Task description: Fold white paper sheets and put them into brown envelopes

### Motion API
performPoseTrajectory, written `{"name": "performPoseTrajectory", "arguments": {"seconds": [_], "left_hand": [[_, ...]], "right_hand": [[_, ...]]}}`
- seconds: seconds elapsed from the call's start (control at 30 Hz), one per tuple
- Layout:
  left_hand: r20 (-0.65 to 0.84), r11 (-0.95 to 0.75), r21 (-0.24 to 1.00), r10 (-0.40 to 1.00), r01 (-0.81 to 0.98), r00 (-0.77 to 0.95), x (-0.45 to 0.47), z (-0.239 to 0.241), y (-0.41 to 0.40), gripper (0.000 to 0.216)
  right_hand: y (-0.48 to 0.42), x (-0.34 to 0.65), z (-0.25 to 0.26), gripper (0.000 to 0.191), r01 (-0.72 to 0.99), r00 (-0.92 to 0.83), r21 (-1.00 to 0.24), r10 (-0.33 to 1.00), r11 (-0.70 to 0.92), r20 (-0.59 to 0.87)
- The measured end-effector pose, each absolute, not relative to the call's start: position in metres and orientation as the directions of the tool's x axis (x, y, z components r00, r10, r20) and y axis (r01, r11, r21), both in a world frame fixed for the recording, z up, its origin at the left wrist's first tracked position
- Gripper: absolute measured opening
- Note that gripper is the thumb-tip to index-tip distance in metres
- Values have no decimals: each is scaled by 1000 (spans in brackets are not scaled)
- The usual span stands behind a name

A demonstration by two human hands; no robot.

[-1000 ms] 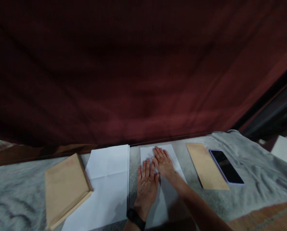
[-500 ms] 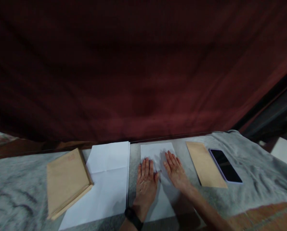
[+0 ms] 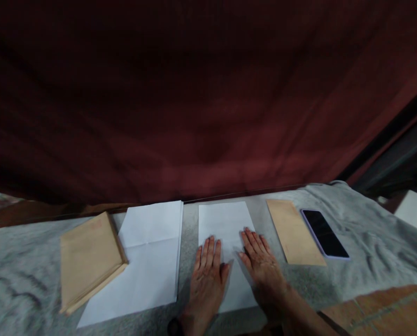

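Observation:
A folded white sheet (image 3: 225, 224) lies on the grey cloth in front of me. My left hand (image 3: 206, 275) rests flat on its left part, fingers stretched out and together. My right hand (image 3: 262, 261) lies flat on its right part, fingers spread, palm down. Neither hand holds anything. A dark watch strap shows at my left wrist near the bottom edge.
A larger white paper stack (image 3: 145, 261) lies to the left, a stack of tan envelopes (image 3: 87, 259) beyond it. To the right are one tan envelope (image 3: 294, 231) and a black phone (image 3: 323, 233). The grey cloth (image 3: 369, 252) covers the table; a dark red curtain (image 3: 194, 102) hangs behind.
My right hand slid from the sheet's top middle toward me and to the right. My left hand stayed flat on the sheet and also came slightly nearer.

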State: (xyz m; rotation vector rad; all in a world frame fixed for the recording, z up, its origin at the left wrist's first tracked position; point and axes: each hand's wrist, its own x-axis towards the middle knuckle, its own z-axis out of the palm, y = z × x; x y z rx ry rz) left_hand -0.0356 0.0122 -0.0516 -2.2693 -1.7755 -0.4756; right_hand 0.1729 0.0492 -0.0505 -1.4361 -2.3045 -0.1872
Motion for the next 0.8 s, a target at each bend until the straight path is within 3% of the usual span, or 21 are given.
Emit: {"name": "performPoseTrajectory", "arguments": {"seconds": [0.23,0.5,0.67,0.8], "left_hand": [[380,-239,19,900,971,214,-46,-43,2,64],[206,-518,75,844,852,495,-29,-20,-22,63],[84,-512,154,859,845,505,-37,-12,-25,69],[10,-515,215,851,830,525,-49,-3,-30,76]], "right_hand": [[58,200,-54,60,946,-256,-88,884,313,391],[34,176,-49,60,775,-543,-137,761,617,355],[36,189,-49,56,788,-549,-133,784,601,288],[51,212,-40,55,779,-557,-200,802,595,214]]}}
